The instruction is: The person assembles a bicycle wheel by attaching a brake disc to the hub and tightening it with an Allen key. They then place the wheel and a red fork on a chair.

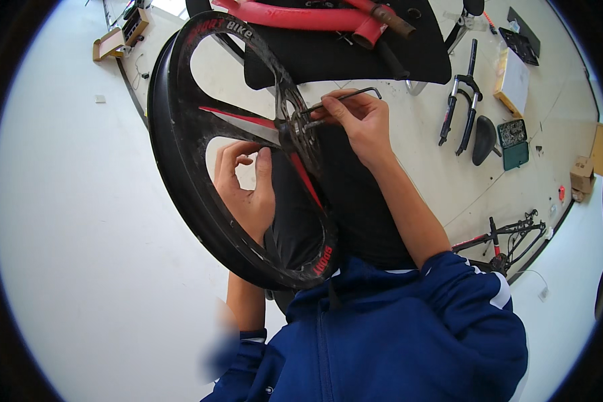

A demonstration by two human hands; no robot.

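Observation:
A black spoked bicycle wheel (174,144) with red and silver trim stands tilted in front of me over my lap. At its hub sits a metal brake disc (306,137) facing right. My right hand (363,124) pinches an L-shaped hex key (355,94); its long arm reaches to the disc by the hub, and the bent end points away to the right. My left hand (244,191) shows through a gap between the spokes. Its fingers are curled at a spoke near the hub, with the fingertips partly hidden behind it.
Ahead is a black chair seat (348,63) bearing a red bicycle frame (288,17). On the floor to the right lie a suspension fork (459,104), a saddle (484,141), an open green case of small parts (514,144) and a white box (512,80). Another bike frame (499,244) lies nearer.

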